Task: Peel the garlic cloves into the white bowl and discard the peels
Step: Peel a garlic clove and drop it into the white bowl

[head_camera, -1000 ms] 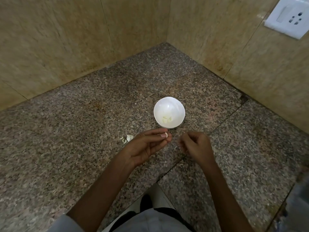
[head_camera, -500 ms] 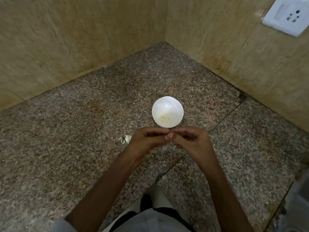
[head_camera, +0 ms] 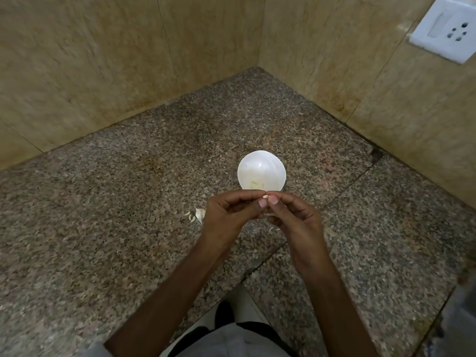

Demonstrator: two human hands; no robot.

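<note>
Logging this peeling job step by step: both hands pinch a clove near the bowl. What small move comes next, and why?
Probably start peeling with the right hand while the left hand steadies the garlic clove: both pinch it, thumbs on it, by the white bowl's near rim.

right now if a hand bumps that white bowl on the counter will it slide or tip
The white bowl looks small and thin, with only a few garlic pieces inside, so it is probably light and would slide on the smooth granite counter. Its sides seem to curve in toward the base, so a knock at the rim might tip it.
</note>
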